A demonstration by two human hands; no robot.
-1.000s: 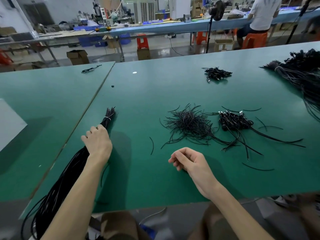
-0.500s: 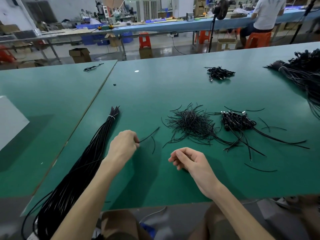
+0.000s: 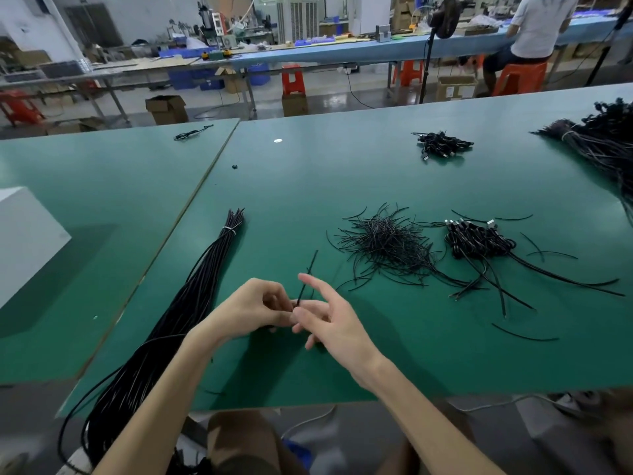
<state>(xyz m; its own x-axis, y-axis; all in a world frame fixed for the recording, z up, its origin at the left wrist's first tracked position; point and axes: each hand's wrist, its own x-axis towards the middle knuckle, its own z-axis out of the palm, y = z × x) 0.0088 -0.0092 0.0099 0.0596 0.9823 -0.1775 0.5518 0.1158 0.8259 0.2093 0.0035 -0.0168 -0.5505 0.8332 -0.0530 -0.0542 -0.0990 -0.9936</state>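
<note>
The green surface [image 3: 342,173] fills most of the view. A long tied bundle [image 3: 191,296] of black cable runs across it from 7 o'clock up to 12 o'clock of the left hand. A loose heap [image 3: 387,245] of short black offcuts lies at 2 o'clock of the hands. A cluster of plug leads [image 3: 479,241] sits just beyond it at 3 o'clock.

Near the front edge, the left hand [image 3: 253,310] and right hand [image 3: 329,323] meet. The left fingers [image 3: 277,299] are curled and pinch the lower end of one wire [image 3: 311,264]. The wire rises from the pinch toward 1 o'clock, clear of the surface. The right fingers [image 3: 318,289] are straight and spread wide, with the index lying just beside the wire's middle. The right thumb seems to touch the left fingertips, though I cannot tell whether it reaches the wire.
</note>
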